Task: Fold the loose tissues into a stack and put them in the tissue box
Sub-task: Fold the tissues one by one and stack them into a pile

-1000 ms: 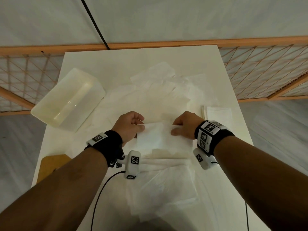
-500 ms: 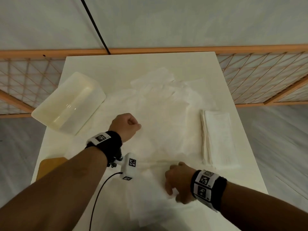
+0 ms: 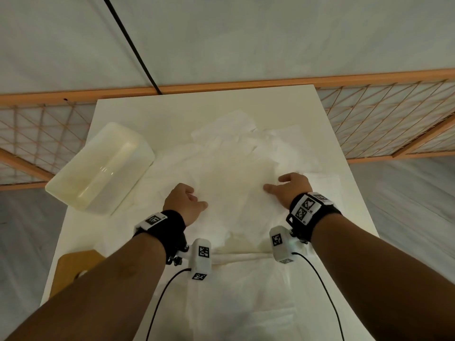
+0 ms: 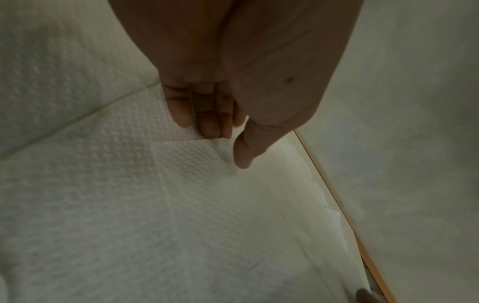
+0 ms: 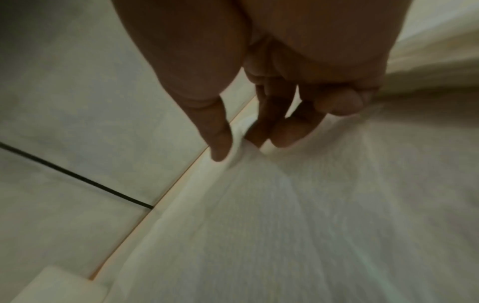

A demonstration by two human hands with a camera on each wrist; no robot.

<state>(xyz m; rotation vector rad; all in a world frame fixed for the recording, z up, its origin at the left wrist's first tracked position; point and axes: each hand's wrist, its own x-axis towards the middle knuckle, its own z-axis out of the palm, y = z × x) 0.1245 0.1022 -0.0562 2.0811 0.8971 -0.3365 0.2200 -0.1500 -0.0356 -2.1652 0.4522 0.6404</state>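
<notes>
Loose white tissues lie spread in a pile over the middle of the white table. My left hand rests on the pile's left side, fingers curled. In the left wrist view the left hand pinches a tissue corner between thumb and fingertips. My right hand is on the pile's right side; in the right wrist view the right hand pinches a raised tissue edge. The tissue box, a translucent white tub, stands at the left. A folded stack peeks out behind my right wrist.
More tissue lies flat at the table's near edge between my forearms. A wooden board sits at the near left corner. A wooden lattice rail runs behind the table, and a black cable crosses the wall.
My right hand has come back from the table's near edge to the right side of the pile and taken a tissue edge. The left hand stayed put.
</notes>
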